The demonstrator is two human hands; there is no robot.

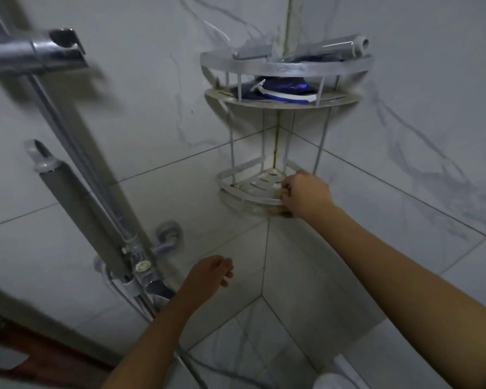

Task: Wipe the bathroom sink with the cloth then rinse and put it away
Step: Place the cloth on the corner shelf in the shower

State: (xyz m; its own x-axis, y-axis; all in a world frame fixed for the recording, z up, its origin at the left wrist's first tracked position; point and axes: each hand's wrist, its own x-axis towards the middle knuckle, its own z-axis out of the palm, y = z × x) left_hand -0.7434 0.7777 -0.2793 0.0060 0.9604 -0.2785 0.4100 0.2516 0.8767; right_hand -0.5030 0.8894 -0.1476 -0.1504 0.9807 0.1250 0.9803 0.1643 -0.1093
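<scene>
Two hands: right hand [306, 193], grip curled over the front rim of the corner rack's lower tier [244, 196], cloth unseen; left hand [211, 272] well below, loosely curled, empty.

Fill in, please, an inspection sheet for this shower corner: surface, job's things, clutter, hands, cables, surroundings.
Surface: lower shelf, slotted and stained.
Job's things: cloth and sink, nothing seen.
Clutter: upper shelf holds a blue bundle, what looks like a razor and a silver tube.
Hands: right hand curls its fingers on the lower shelf's front rim; left hand hangs loosely curled, holding nothing.
Cables: nothing seen, only a shower hose.
Surroundings: tiled walls, shower rail at left.
</scene>
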